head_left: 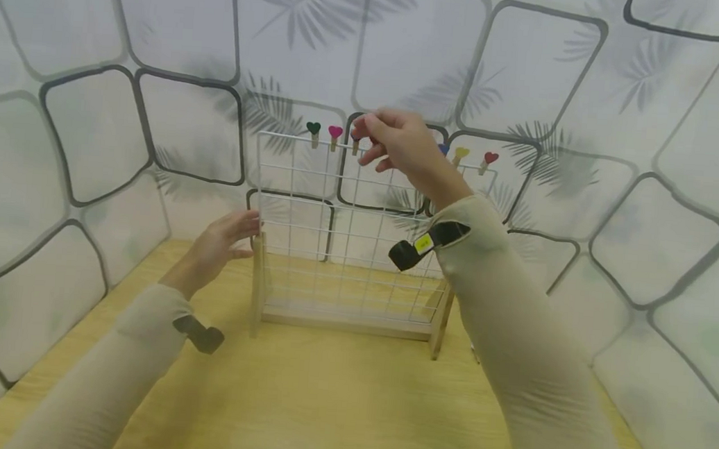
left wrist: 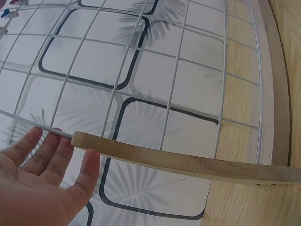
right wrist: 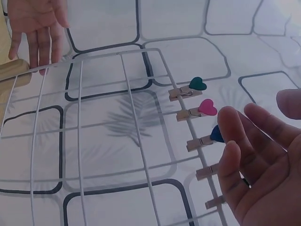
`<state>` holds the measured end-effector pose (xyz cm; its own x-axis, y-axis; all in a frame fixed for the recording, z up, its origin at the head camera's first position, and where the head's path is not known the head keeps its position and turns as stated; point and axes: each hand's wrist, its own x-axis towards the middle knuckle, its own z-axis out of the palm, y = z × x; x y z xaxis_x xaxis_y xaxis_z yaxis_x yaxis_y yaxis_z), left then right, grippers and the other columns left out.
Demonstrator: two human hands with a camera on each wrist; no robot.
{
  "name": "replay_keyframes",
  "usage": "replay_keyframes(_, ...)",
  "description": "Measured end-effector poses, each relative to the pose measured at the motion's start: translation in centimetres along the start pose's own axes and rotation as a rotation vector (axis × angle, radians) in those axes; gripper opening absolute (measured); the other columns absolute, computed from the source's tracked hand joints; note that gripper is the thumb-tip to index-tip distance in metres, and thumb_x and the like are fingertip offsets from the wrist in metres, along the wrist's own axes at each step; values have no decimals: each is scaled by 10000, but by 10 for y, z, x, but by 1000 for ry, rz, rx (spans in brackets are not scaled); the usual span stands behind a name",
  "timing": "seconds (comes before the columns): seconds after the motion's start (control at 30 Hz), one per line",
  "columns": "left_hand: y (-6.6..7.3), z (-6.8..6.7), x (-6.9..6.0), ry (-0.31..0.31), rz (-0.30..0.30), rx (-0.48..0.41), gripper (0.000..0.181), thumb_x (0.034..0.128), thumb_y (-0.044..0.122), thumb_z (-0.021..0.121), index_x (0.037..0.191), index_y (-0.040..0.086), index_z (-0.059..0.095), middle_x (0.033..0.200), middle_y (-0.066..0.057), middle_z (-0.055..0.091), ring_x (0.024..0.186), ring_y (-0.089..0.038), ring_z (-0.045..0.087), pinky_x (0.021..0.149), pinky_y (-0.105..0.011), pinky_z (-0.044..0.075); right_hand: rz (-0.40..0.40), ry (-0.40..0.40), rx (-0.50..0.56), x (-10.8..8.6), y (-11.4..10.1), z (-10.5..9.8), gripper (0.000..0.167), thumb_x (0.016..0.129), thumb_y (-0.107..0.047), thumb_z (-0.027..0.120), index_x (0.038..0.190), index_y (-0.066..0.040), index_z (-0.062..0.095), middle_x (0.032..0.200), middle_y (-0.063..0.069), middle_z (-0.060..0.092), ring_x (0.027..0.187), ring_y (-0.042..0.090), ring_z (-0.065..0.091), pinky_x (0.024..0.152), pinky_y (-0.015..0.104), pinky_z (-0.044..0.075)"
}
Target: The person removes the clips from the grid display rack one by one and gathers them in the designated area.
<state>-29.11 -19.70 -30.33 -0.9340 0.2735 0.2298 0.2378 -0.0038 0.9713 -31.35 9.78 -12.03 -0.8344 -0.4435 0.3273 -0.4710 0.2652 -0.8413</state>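
A white wire grid (head_left: 307, 170) stands upright in a wooden stand (head_left: 346, 322). Heart-topped clothespins line its top edge: green (right wrist: 198, 84), pink (right wrist: 208, 107) and blue (right wrist: 217, 133) at one end, yellow (head_left: 462, 152) and red (head_left: 491, 157) at the other. My right hand (head_left: 405, 148) is over the top edge beside the blue heart, fingers bent loosely and thumb apart, with nothing seen between them; it hides clips behind it. My left hand (head_left: 214, 249) has its fingertips at the grid's left side wire, by the top of the wooden post (left wrist: 160, 157).
The stand rests on a light wood tabletop (head_left: 322, 396). Patterned pale panels (head_left: 422, 48) with dark rounded outlines and leaf prints rise behind and on both sides. A small, unclear object lies on the table right of the stand. Each sleeved wrist wears a black camera strap.
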Motion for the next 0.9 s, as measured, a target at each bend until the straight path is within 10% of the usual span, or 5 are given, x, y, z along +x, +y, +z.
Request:
replay_keyframes(0.47,-2,-2,0,4,9,-16,590,1076,311,169,1483,-112,109,1509,-326,193,1408,-428,164,1091,-604,244,122,-63,-55,41,-20,29,338,1017,-264,511,1284,-71,583,1219,40,580,803,209,681,511,185,463)
replay_keyframes(0.9,-4,1,0,4,8,-13,585,1074,314,150,1488,-99,122,1515,-314,200,1404,-419,173,1093,-598,242,202,-16,-311,53,-22,45,300,966,-172,606,1259,-105,601,1158,16,645,815,148,679,697,272,512)
